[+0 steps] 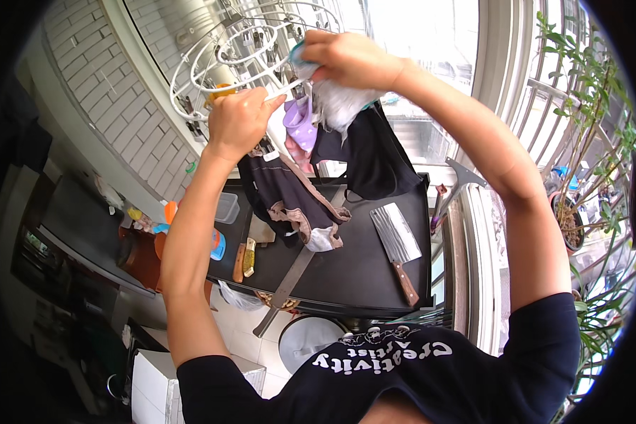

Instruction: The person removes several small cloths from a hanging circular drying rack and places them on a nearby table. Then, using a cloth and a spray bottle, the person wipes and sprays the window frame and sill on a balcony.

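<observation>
My left hand [241,124] grips the white rim of a round clip drying rack [249,47]. To its right, my right hand [350,61] is closed on a bunched white cloth with teal edging [344,100], beside the rack's rim. Dark underwear with a beige trim [291,191] hangs below my left hand. A lilac cloth item [299,119] and a black garment with straps [376,153] hang below and beside the white cloth. How the white cloth is attached to the rack, if at all, is hidden by my right hand.
Below the laundry, a black tabletop [344,275] holds a cleaver [397,233], a long flat metal blade [291,275], wooden-handled tools [238,262] and a clear plastic container [227,206]. Windows and a potted plant [567,222] are at right; a brick-patterned wall [111,79] stands left.
</observation>
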Motion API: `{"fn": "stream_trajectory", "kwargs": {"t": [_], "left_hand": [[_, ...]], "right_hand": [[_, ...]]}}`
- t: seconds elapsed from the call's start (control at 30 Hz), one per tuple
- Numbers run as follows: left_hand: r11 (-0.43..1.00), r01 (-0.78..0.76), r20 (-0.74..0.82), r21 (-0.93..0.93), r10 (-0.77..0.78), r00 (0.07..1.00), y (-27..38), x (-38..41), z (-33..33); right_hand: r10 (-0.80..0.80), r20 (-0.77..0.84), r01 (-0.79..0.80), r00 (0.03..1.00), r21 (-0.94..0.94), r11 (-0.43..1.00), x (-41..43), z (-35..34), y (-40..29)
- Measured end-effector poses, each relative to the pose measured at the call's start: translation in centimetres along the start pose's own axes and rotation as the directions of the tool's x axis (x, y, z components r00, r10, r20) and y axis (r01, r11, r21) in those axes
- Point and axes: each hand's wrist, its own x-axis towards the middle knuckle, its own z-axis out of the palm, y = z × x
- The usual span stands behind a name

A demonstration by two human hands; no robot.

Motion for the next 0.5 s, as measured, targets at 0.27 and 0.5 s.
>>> {"fn": "stream_trajectory", "kwargs": {"t": [0.27,0.5], "left_hand": [[0.997,-0.044,0.050,0.071,0.040,0.998,0.4,0.4,0.1],[0.999,0.016,0.019,0.039,-0.016,1.000,0.6,0.4,0.0]], "right_hand": [[0.706,0.051,-0.476,0.707,0.772,0.421,-3.5,-2.6,4.8],[0.681,0.186,0.170,0.709,0.891,-0.420,-10.8,-2.2,0.3]]}}
